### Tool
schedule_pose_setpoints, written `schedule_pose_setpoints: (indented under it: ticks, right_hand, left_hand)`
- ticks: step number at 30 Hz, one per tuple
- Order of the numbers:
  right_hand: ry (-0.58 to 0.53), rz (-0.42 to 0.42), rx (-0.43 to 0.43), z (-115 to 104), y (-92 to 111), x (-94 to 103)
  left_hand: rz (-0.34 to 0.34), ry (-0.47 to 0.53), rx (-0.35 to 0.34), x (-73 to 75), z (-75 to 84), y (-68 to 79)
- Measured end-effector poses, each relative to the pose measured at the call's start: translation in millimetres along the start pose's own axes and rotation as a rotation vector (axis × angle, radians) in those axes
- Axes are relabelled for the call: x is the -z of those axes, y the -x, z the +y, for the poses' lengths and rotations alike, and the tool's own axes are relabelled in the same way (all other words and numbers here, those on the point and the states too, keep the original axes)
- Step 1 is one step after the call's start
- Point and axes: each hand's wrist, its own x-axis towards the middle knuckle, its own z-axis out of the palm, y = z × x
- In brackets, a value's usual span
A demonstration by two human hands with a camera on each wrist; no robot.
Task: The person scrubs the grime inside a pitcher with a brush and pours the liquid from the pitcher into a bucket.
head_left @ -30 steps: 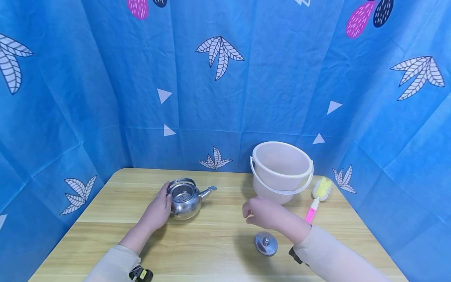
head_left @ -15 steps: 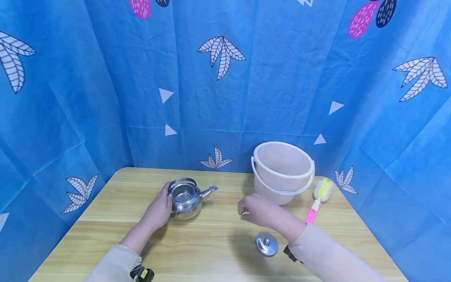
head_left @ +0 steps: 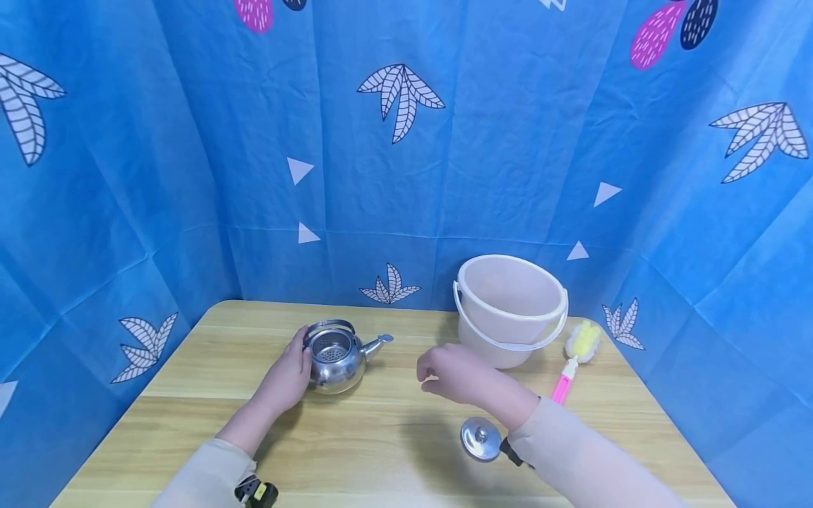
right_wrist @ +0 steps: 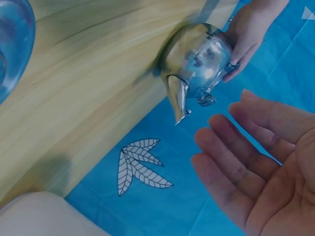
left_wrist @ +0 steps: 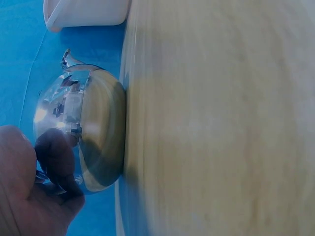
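A shiny metal teapot [head_left: 339,374], its top uncovered, stands upright on the left part of the table with its spout pointing right. A perforated strainer [head_left: 332,353] sits in its mouth. My left hand [head_left: 288,374] holds the pot on the side away from the spout; in the left wrist view the fingers curl in against its shiny body [left_wrist: 103,113]. My right hand [head_left: 457,375] hovers over the table in front of the bucket, holding nothing, its fingers loosely bent. Below its wrist the round metal lid [head_left: 480,439] lies knob up on the wood.
A white bucket [head_left: 492,328] stands at the back right, its handle hanging down in front. Right of it lies a brush [head_left: 581,342] with a yellow-and-white head and pink handle. Blue patterned cloth [head_left: 394,190] surrounds the wooden table [head_left: 356,451] at the back and sides.
My right hand has moved left, away from the brush and toward the teapot. The left hand and the teapot stay where they were.
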Motion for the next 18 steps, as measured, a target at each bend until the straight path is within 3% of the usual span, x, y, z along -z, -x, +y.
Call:
schedule_pose_setpoints:
  ticks: [18]
  right_hand:
    - [0.017,0.046,0.026,-17,-19,1.8]
  left_hand:
    - [-0.002,-0.003,0.001,-0.5,-0.7,-0.4]
